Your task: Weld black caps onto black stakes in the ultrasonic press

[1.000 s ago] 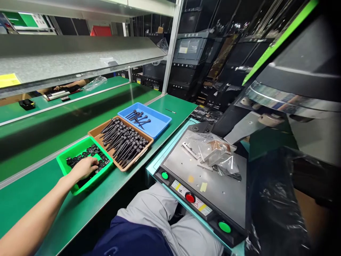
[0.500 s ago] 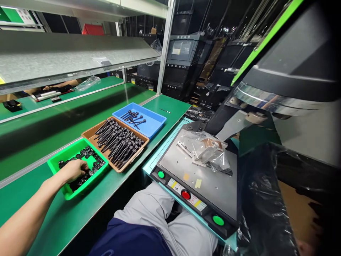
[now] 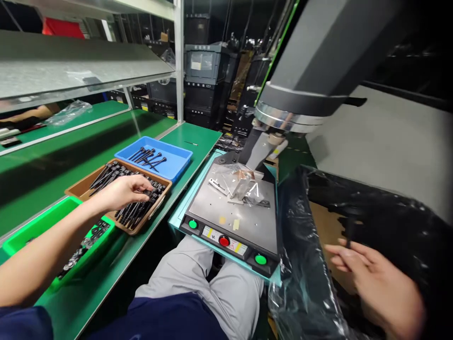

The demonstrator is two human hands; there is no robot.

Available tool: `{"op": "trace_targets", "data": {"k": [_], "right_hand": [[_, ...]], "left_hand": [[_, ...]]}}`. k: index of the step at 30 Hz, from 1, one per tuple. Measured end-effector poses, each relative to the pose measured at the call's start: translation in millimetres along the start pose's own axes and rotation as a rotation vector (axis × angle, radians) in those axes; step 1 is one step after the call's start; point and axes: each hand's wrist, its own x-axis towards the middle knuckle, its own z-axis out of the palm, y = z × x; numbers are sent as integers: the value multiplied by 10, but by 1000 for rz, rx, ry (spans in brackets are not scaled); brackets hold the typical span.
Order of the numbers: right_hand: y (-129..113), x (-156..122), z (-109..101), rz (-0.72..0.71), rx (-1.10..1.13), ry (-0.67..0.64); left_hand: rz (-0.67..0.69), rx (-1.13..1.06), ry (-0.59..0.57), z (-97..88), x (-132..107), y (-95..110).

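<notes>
My left hand (image 3: 129,192) is over the front part of a brown tray (image 3: 78,190) filled with black rods with thick heads (image 3: 130,218). Its thumb and fingers are pinched together; whatever is between them is hidden. My left forearm crosses above a green tray (image 3: 58,284) of small black round parts (image 3: 97,230). On the far right, my right hand (image 3: 380,283) is closed on a dark, upright rod with a wider head (image 3: 351,225), slightly blurred. That hand is above a cardboard box (image 3: 323,224) lined with black plastic (image 3: 299,231).
A blue tray (image 3: 179,164) with several black rods stands behind the brown one. In front of me is a machine plate (image 3: 201,208) with green and red buttons and a plastic-wrapped fixture (image 3: 242,189). The grey machine head (image 3: 293,106) overhangs it. A shelf (image 3: 88,56) spans the bench.
My left hand has moved from the green tray to the brown tray. My right hand has come into clear view holding the rod. The view has turned right.
</notes>
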Motion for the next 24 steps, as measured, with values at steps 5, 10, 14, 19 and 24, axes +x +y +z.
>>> {"op": "trace_targets", "data": {"k": [5, 10, 14, 19, 24], "right_hand": [[-461, -737, 809, 47, 192, -374], [-453, -959, 1476, -82, 313, -437], [-478, -976, 1679, -119, 356, -401], [-498, -992, 1746, -102, 380, -397], [-470, -998, 1775, -37, 487, -480]], "left_hand": [[312, -243, -124, 596, 621, 688], [309, -690, -271, 1257, 818, 1228], [251, -955, -318, 1623, 744, 1315], [213, -1085, -290, 1793, 694, 1165], [202, -1074, -292, 1772, 725, 1067]]}}
